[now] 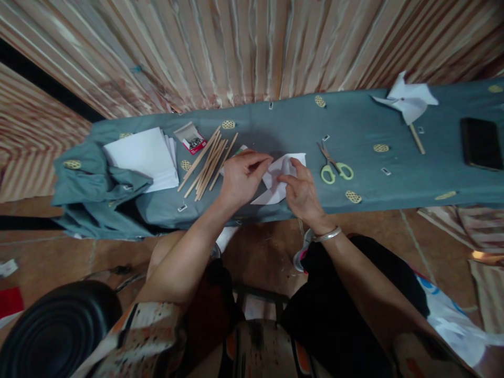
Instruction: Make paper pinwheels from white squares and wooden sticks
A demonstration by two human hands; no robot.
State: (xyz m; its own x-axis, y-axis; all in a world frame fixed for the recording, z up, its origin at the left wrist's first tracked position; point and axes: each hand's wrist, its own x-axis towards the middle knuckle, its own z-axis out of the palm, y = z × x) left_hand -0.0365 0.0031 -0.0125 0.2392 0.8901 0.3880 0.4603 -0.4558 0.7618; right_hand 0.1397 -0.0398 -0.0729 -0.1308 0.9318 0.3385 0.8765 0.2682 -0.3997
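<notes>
A folded white paper pinwheel (pixel 277 184) is in front of me, over the cloth-covered table. My right hand (pixel 302 193) grips its right side, fingers bent over the folds near the centre. At its left edge, my left hand (pixel 243 177) has thumb and forefinger pinched together; whatever is between them is too small or hidden to name. Just left of that hand lies a bunch of thin wooden sticks (pixel 207 168). Beyond them stands an opened small red-and-white box (pixel 191 139) of metal pins or tacks. Scissors with green handles (pixel 334 169) lie to the right of my right hand.
A stack of white paper sheets (pixel 144 157) lies at the left beside bunched cloth (pixel 98 176). Toward the right are a pinwheel on a stick (pixel 411 102) and a black phone (pixel 481 143). A pleated curtain (pixel 244 52) hangs along the table's far edge.
</notes>
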